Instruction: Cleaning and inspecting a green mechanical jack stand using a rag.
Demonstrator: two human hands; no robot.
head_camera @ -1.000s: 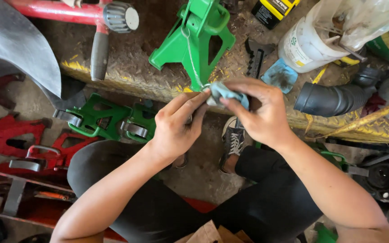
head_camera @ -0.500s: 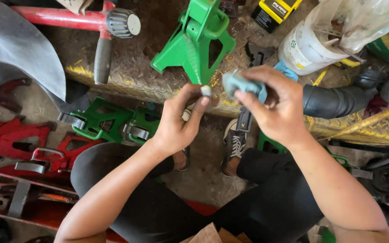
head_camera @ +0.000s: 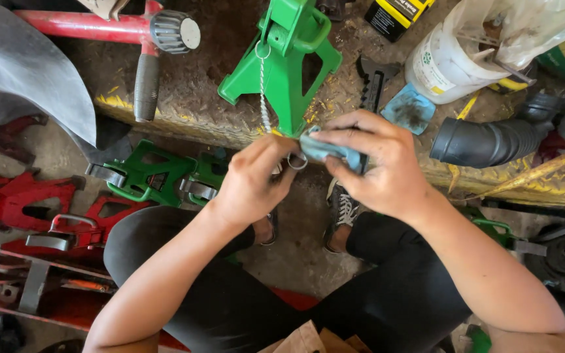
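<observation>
My right hand [head_camera: 377,163] pinches a small pale blue rag [head_camera: 327,149]. My left hand [head_camera: 253,180] grips a small metal pin with a ring [head_camera: 297,161], which hangs on a thin chain [head_camera: 263,91] from a green jack stand [head_camera: 289,62] standing on the raised metal ledge. The two hands meet just in front of the stand's base, the rag pressed against the pin. My black-trousered legs and a dark shoe [head_camera: 341,209] show below.
More green jack stands [head_camera: 148,176] and red ones [head_camera: 27,202] lie on the floor at left. A red floor jack handle [head_camera: 99,26] lies at the back. A white bucket [head_camera: 452,62], black hose [head_camera: 492,140] and black notched bar [head_camera: 369,82] sit right.
My hands had drawn apart, the right lifting the rag away. Now they have come back together at the chain's end, rag against the pin.
</observation>
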